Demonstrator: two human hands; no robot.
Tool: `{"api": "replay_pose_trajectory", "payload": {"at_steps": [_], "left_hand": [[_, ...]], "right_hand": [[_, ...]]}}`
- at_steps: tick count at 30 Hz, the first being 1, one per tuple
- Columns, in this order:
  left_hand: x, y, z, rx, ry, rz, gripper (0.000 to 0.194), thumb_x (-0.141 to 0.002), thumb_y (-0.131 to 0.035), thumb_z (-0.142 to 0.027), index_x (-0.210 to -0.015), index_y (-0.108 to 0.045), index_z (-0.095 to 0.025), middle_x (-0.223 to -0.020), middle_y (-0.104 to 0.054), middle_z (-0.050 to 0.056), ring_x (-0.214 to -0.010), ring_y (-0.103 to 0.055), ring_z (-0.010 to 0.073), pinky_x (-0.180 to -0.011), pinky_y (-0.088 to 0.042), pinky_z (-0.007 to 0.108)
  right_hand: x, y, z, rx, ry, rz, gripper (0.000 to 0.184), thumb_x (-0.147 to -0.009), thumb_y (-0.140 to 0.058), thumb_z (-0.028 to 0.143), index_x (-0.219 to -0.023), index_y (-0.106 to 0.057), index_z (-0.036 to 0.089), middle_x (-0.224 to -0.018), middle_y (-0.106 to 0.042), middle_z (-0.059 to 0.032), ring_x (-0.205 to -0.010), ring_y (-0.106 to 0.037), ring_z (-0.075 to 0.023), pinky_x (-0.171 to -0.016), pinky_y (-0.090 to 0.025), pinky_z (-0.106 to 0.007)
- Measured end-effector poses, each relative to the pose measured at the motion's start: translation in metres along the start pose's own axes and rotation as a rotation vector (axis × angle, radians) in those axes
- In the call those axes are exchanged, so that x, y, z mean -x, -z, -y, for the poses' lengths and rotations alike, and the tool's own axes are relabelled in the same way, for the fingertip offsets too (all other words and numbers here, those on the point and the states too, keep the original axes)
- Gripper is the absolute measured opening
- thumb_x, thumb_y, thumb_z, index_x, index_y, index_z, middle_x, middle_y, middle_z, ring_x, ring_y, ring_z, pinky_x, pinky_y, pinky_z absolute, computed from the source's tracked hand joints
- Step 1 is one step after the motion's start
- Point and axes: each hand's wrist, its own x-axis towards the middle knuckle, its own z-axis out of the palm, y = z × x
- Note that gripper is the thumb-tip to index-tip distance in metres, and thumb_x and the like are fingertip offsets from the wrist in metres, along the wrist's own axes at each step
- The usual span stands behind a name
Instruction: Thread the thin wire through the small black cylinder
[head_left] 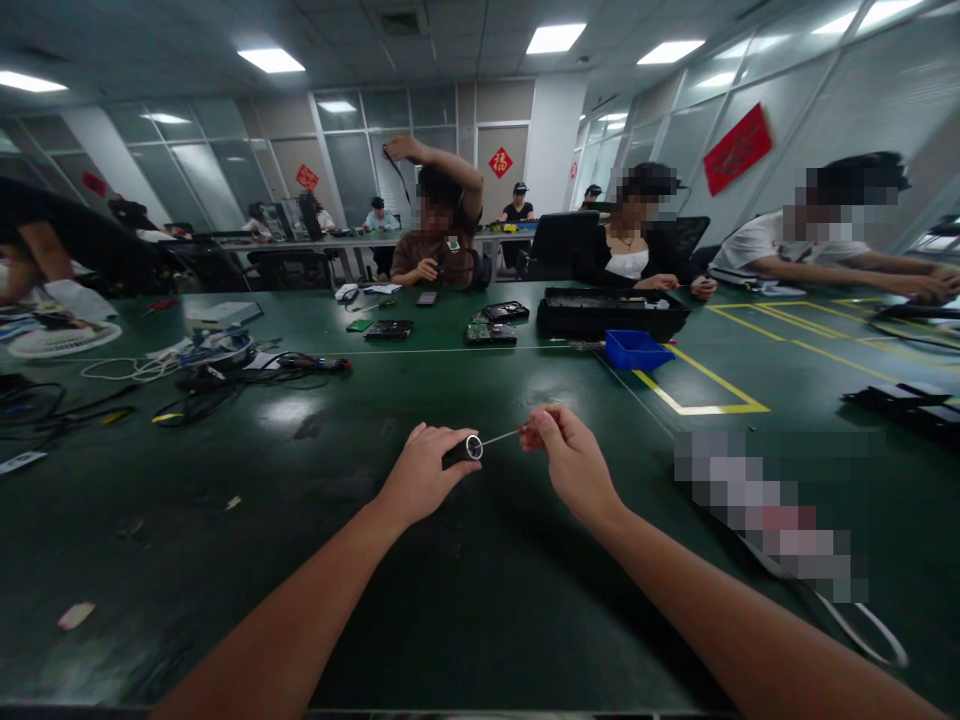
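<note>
Above the green table (480, 620), my left hand (420, 475) is closed around a short black tube (456, 455). A bright silver ring rims the tube's end, which points toward my right hand (574, 460). Between the thumb and fingers of that hand is pinched a thin metal rod (501, 437). The rod's far tip reaches the ringed end of the tube; whether it goes inside I cannot tell. My right fingers hide the rod's near end.
A blue bin (637, 350) stands beyond my hands, near a long black casing (611, 315). Opened hard drives (491, 332) lie farther back. Tangled cables (217, 375) cover the left side. A blurred-out object with a white strap (862, 625) lies right. Several people sit around.
</note>
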Motion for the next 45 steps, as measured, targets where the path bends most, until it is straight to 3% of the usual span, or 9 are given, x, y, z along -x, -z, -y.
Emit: {"api": "replay_pose_trajectory", "payload": {"at_steps": [11, 17, 25, 28, 31, 35, 41, 45], "left_hand": [[0.0, 0.0, 0.0, -0.013, -0.006, -0.005, 0.039, -0.089, -0.068, -0.036, -0.127, -0.062, -0.03, -0.111, -0.069, 0.002, -0.107, -0.059, 0.025, -0.11, -0.035, 0.052], [0.001, -0.001, 0.003, -0.004, 0.011, -0.014, 0.038, -0.089, -0.069, -0.035, -0.126, -0.063, -0.028, -0.111, -0.069, 0.003, -0.106, -0.059, 0.0249, -0.111, -0.034, 0.052], [0.0, 0.0, 0.002, -0.003, 0.013, -0.009, 0.036, -0.09, -0.067, -0.034, -0.125, -0.064, -0.028, -0.113, -0.069, 0.003, -0.107, -0.059, 0.0251, -0.11, -0.034, 0.052], [0.001, 0.0, 0.001, -0.01, 0.017, -0.003, 0.036, -0.09, -0.067, -0.036, -0.126, -0.064, -0.028, -0.113, -0.069, 0.003, -0.106, -0.059, 0.0256, -0.11, -0.034, 0.053], [0.0, -0.001, 0.001, -0.005, 0.018, 0.009, 0.036, -0.091, -0.066, -0.036, -0.127, -0.064, -0.028, -0.114, -0.069, 0.004, -0.108, -0.058, 0.0257, -0.11, -0.034, 0.053], [0.0, -0.001, 0.002, 0.005, 0.001, 0.013, 0.036, -0.09, -0.067, -0.034, -0.126, -0.064, -0.028, -0.113, -0.069, 0.003, -0.107, -0.059, 0.0245, -0.11, -0.033, 0.052], [0.0, -0.002, 0.001, -0.003, -0.007, 0.021, 0.035, -0.09, -0.068, -0.034, -0.124, -0.065, -0.028, -0.112, -0.07, 0.003, -0.107, -0.059, 0.0249, -0.108, -0.035, 0.05], [0.0, -0.003, -0.002, 0.004, 0.002, 0.04, 0.036, -0.091, -0.066, -0.036, -0.126, -0.064, -0.027, -0.112, -0.07, 0.004, -0.106, -0.059, 0.0252, -0.109, -0.035, 0.051]], "right_hand": [[-0.001, 0.001, 0.003, 0.062, -0.014, -0.034, 0.029, -0.097, -0.052, 0.045, -0.096, -0.064, 0.019, -0.084, -0.071, -0.0053, -0.075, -0.067, -0.0192, -0.073, -0.053, -0.036], [0.002, 0.004, 0.011, 0.253, 0.012, -0.012, 0.034, -0.09, -0.061, 0.051, -0.08, -0.067, 0.019, -0.061, -0.063, -0.0002, -0.057, -0.058, -0.0168, -0.057, -0.045, -0.031], [0.004, 0.004, 0.005, 0.262, 0.094, 0.134, 0.02, -0.096, -0.046, 0.029, -0.093, -0.064, 0.024, -0.071, -0.063, 0.0006, -0.067, -0.061, -0.0186, -0.062, -0.045, -0.031], [0.004, 0.003, 0.005, 0.265, 0.055, 0.117, 0.026, -0.099, -0.042, 0.035, -0.093, -0.065, 0.024, -0.063, -0.059, 0.0019, -0.06, -0.059, -0.0183, -0.059, -0.046, -0.032], [0.005, 0.001, 0.006, 0.327, 0.031, 0.084, 0.034, -0.1, -0.041, 0.045, -0.096, -0.067, 0.024, -0.07, -0.063, -0.0002, -0.058, -0.059, -0.0181, -0.056, -0.045, -0.032], [0.006, 0.001, 0.003, 0.288, 0.05, 0.087, 0.027, -0.099, -0.043, 0.04, -0.116, -0.058, 0.025, -0.082, -0.065, -0.0008, -0.065, -0.059, -0.0182, -0.06, -0.046, -0.032], [0.006, 0.002, 0.0, 0.256, 0.048, 0.094, 0.023, -0.1, -0.04, 0.04, -0.105, -0.057, 0.025, -0.076, -0.059, 0.0006, -0.065, -0.056, -0.0182, -0.061, -0.044, -0.032], [0.007, 0.0, -0.001, 0.229, 0.069, -0.002, 0.023, -0.099, -0.043, 0.04, -0.114, -0.053, 0.025, -0.087, -0.064, -0.0023, -0.072, -0.06, -0.0196, -0.065, -0.046, -0.033]]}}
